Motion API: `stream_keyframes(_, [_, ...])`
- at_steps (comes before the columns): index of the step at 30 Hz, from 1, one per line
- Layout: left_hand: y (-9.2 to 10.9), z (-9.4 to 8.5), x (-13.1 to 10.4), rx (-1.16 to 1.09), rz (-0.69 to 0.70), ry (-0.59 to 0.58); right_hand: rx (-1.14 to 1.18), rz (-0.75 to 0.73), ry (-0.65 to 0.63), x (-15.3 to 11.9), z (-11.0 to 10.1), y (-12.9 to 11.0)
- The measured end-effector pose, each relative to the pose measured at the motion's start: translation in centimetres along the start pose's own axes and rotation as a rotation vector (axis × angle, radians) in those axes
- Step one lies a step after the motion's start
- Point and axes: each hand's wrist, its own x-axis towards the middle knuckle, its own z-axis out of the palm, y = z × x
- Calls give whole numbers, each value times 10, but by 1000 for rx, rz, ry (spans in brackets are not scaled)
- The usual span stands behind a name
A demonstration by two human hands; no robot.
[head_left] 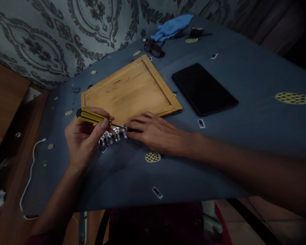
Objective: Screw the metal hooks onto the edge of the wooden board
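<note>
My left hand (pixel 83 139) is closed around a screwdriver (pixel 91 116) with a yellow and black handle. Its thin shaft points right, and the tip meets the rightmost metal hook (pixel 124 132). My right hand (pixel 159 132) lies over the near edge of the wooden board (pixel 127 90), its thumb and forefinger pinched at that same hook. Several more silver hooks (pixel 109 137) line the board's near edge, beside my left fingers. The board is a light wooden panel with a raised frame, lying flat on the table. The screw under the tip is too small to make out.
A black tablet (pixel 204 89) lies right of the board. Sunglasses (pixel 154 48), a blue cloth (pixel 172 27) and a dark tool (pixel 196 32) are at the back by the patterned wall. A white cable (pixel 32 170) hangs along the left edge of the blue tablecloth (pixel 127 183).
</note>
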Motion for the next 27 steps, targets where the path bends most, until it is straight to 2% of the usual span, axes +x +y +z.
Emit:
stream_keyframes(4, [1,-2,-1,98,7,9,0,4,0,0,0,0])
stream_keyframes(9, [3,-4,-1,194,43,109,-37,-4,22,-1,2,0])
stream_keyframes(15, [6,-4,2,128,101,85,-65,-13,39,-1,4,2])
stream_keyframes(21, [4,-4,2,133,45,20,-61,-8,30,-1,4,1])
stream_keyframes(27, [0,2,1,77,12,86,-34,-19,33,-1,4,1])
